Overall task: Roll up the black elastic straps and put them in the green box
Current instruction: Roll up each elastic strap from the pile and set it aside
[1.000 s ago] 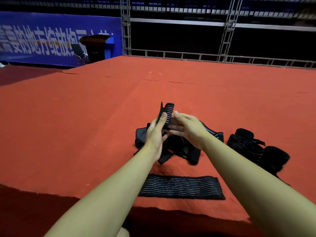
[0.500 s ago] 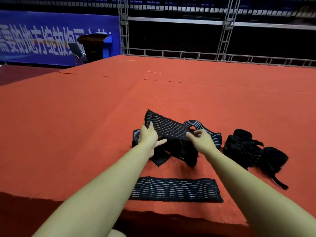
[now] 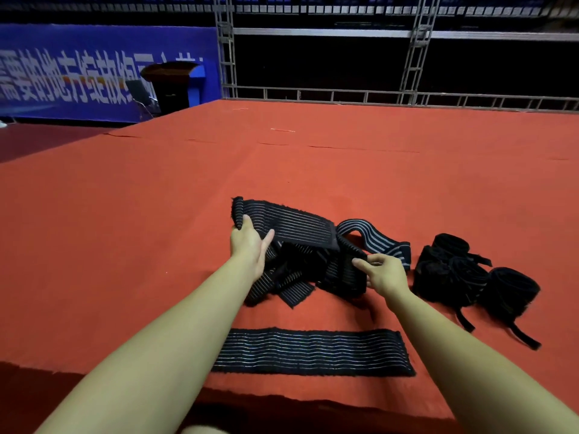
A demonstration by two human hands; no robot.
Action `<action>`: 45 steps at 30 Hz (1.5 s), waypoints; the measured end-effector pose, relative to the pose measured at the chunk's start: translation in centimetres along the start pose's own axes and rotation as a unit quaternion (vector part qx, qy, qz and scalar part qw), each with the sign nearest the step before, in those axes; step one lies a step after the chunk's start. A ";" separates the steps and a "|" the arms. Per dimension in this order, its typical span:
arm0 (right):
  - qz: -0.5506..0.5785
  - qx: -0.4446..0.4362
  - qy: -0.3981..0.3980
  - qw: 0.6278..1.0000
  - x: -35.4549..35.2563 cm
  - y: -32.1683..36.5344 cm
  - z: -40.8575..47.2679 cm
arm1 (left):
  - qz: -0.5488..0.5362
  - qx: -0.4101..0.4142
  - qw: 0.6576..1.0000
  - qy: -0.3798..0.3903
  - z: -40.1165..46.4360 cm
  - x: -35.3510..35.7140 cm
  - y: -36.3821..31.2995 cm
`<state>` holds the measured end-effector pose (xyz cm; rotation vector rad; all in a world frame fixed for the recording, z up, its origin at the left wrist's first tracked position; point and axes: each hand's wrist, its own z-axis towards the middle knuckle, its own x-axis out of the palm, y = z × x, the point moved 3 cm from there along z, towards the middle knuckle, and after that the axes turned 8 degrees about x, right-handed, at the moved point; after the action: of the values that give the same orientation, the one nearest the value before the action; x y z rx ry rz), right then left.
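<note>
Red-carpeted surface (image 3: 156,245) carries it all; no green box in view. Flat strap (image 3: 313,352) lies nearest me, untouched. Rolled bundles (image 3: 470,277) sit off to the right, loose pile (image 3: 291,277) in the middle. Vs. 1 s ago, the held strap (image 3: 288,227) went from bunched upright btwn my hands to pulled out lengthwise over the pile. Left hand (image 3: 249,245) grips its far end, right hand (image 3: 383,272) pinches the near part. Prob. ready to start rolling.
</note>
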<state>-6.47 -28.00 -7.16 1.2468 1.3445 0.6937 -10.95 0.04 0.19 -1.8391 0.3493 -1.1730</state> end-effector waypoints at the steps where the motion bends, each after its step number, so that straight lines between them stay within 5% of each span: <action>1: 0.014 0.007 -0.015 1.000 -0.4 0.0 0.2 | 0.012 0.011 1.000 -0.017 0.4 -0.6 -0.5; 5: 0.019 -0.008 -0.062 0.998 -1.2 0.2 0.3 | 0.042 0.034 0.998 -0.012 1.9 -2.6 -1.9; 10: -0.106 -0.086 -0.133 0.982 0.6 2.7 -0.9 | 0.079 0.030 0.991 0.101 1.8 -2.3 -2.0; 14: -0.027 -0.201 0.056 0.978 3.4 6.4 -3.8 | 0.116 0.031 0.977 0.176 -0.2 -0.4 -2.4; 22: -0.015 -0.146 0.360 0.921 4.2 9.1 -8.1 | 0.110 0.041 0.980 0.163 0.0 0.7 -4.4; 25: 0.040 -0.090 0.387 0.917 3.9 9.1 -9.0 | 0.093 0.037 0.984 0.150 0.6 0.2 -4.7; 28: 0.123 -0.065 0.318 0.938 3.6 9.7 -8.7 | 0.184 0.017 0.970 0.160 0.2 -0.7 -3.5; 33: 0.215 -0.022 0.307 0.927 3.7 10.7 -9.5 | 0.293 0.176 0.892 0.296 -3.6 0.7 -3.3; 36: 0.294 0.025 0.328 0.897 3.6 11.2 -9.6 | 0.361 0.375 0.758 0.394 -6.1 1.8 -3.9; 40: 0.291 -0.001 0.346 0.892 3.3 12.4 -9.7 | 0.468 0.515 0.580 0.422 -6.8 2.6 -4.0; 42: 0.236 -0.021 0.351 0.906 3.2 12.9 -10.2 | 0.457 0.567 0.565 0.388 -6.8 2.9 -4.5; 45: 0.071 -0.080 0.342 0.934 2.6 12.9 -11.0 | 0.446 0.521 0.648 0.332 -6.3 3.1 -5.3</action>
<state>-12.83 -19.33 6.22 1.0084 1.7156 1.4023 -15.75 -2.38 7.18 -0.0575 0.6878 -0.9024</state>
